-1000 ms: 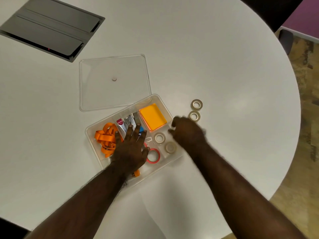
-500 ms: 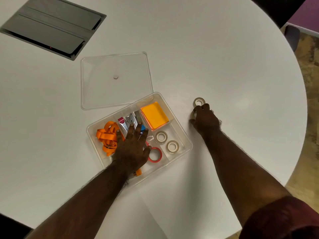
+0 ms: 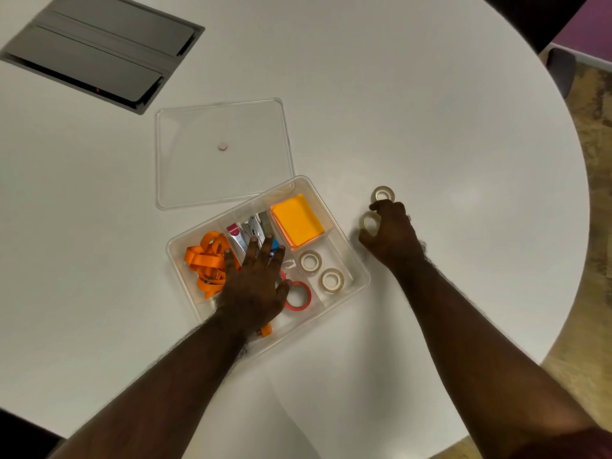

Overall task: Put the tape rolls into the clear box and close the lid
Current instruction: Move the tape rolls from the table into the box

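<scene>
The clear box [image 3: 359, 276] sits open on the white table, divided into compartments. Two beige tape rolls [image 3: 310, 260] [image 3: 331, 280] lie in its right compartment, and a red tape roll [image 3: 298, 296] lies beside them. My left hand [image 3: 255, 279] rests flat inside the box, fingers spread, holding nothing. To the right of the box, my right hand [image 3: 392, 236] pinches a beige tape roll [image 3: 368, 222] between thumb and fingers. Another beige tape roll [image 3: 382, 194] lies on the table just beyond it. The clear lid [image 3: 222, 154] lies flat behind the box.
The box also holds orange straps [image 3: 205, 260], staplers [image 3: 251, 226] and an orange sticky-note pad [image 3: 297, 220]. A grey cable hatch [image 3: 99, 51] is set into the table at the far left. The round table edge curves along the right, with floor beyond.
My right hand moved from the box's right compartment out to the two rolls on the table and closed on the nearer one. My left hand stayed in the box.
</scene>
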A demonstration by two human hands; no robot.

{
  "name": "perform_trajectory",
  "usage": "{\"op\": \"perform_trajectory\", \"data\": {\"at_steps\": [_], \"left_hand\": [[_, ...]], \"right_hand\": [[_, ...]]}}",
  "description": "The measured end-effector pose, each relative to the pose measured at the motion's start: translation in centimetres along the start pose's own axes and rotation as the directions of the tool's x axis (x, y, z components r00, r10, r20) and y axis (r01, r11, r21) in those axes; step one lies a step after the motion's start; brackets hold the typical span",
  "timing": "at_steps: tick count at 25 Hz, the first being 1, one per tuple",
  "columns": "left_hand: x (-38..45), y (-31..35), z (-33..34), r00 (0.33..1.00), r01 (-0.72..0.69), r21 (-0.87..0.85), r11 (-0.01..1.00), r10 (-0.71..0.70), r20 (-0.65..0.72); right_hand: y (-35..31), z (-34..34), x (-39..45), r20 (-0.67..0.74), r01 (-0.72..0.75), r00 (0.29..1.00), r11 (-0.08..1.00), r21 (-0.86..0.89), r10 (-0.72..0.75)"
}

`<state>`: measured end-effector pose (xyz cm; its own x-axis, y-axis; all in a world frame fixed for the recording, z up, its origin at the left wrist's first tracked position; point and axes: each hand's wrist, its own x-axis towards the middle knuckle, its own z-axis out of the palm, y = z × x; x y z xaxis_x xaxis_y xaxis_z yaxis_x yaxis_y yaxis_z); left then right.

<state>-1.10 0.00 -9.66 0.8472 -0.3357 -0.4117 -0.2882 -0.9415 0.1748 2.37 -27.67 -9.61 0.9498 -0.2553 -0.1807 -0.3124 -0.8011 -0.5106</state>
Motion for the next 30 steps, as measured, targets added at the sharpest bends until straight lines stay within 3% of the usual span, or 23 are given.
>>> {"op": "perform_trajectory", "data": {"at_steps": [4,6,9,12,23,27,30], "left_hand": [[0.1,0.0,0.2,1.0,0.002,-0.004,1.0,-0.002,0.001],[0.2,0.1,0.3,1.0,0.002,-0.012,1.0,-0.002,-0.006],[0.3,0.1,0.4,1.0,0.006,0.006,1.0,-0.006,-0.013],[0.3,0.0,0.5,1.0,0.017,0.024,1.0,-0.016,-0.01],[0.3,0.1,0.5,1.0,0.017,0.008,1.0,-0.017,0.0],[0.2,0.0,0.5,1.0,0.017,0.029,0.999,-0.018,0.018],[0.1,0.0,0.3,1.0,0.013,0.026,1.0,-0.013,0.018]], "right_hand": [[-3.5,-1.9,-2.2,-0.014,0.315,0.949,0.943,0.108,-0.315],[-5.3,-2.1,-4.0,0.053,0.376,0.922,0.92,0.106,-0.383],[-6.9,-0.9,-6.3,0.214,0.374,0.913,0.922,-0.096,-0.348],[-7.4,0.4,-7.1,0.243,0.365,0.922,0.882,-0.298,-0.3],[-7.1,3.7,-5.2,0.352,0.381,0.907,0.809,-0.449,-0.232],[-7.3,4.0,-5.1,0.407,0.336,0.9,0.845,-0.416,-0.157],[-7.8,2.9,-5.4,0.291,0.328,0.93,0.865,-0.378,-0.226]]}}
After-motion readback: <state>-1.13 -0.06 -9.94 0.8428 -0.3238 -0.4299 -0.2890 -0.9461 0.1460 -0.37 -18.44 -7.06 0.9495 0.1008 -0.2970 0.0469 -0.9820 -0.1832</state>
